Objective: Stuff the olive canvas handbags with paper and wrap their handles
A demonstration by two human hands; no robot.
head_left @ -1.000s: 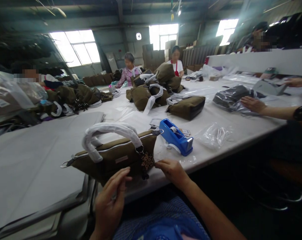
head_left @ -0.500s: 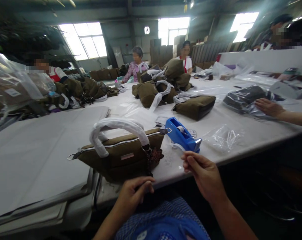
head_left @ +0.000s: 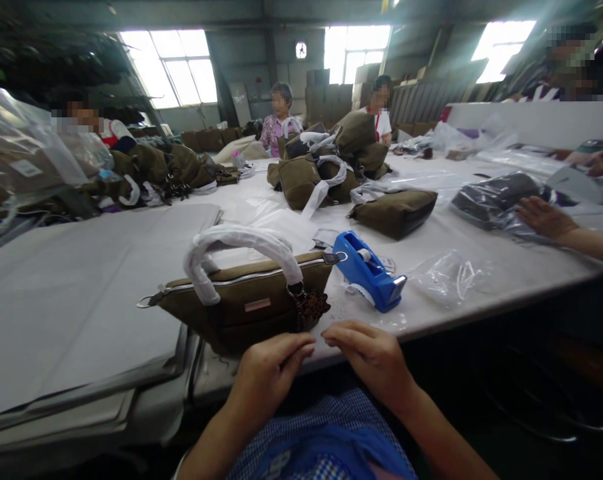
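An olive-green handbag (head_left: pixel 246 300) stands upright at the table's front edge, its handles (head_left: pixel 246 243) wrapped in white material. A chain with a dark brown charm (head_left: pixel 314 305) hangs on its right side. In front of the bag's lower right corner, my left hand (head_left: pixel 274 363) is closed, thumb against fingers. My right hand (head_left: pixel 374 357) faces it a short gap away, its fingers also closed together. Whatever either hand pinches is too small or hidden to make out. A blue tape dispenser (head_left: pixel 368 270) stands right of the bag, beyond my right hand.
More olive bags (head_left: pixel 326 167) are heaped at mid-table, with one bag (head_left: pixel 396 212) lying nearer. Clear plastic (head_left: pixel 451 277) lies right. A co-worker's hand (head_left: pixel 546 217) rests on a plastic-wrapped dark item (head_left: pixel 498 197). Large white sheets (head_left: pixel 91 287) cover the left side. Other people stand around the table.
My right hand has moved left, away from the tape dispenser, to near my left hand. My left hand has shifted slightly up and right. The handbag stays in place.
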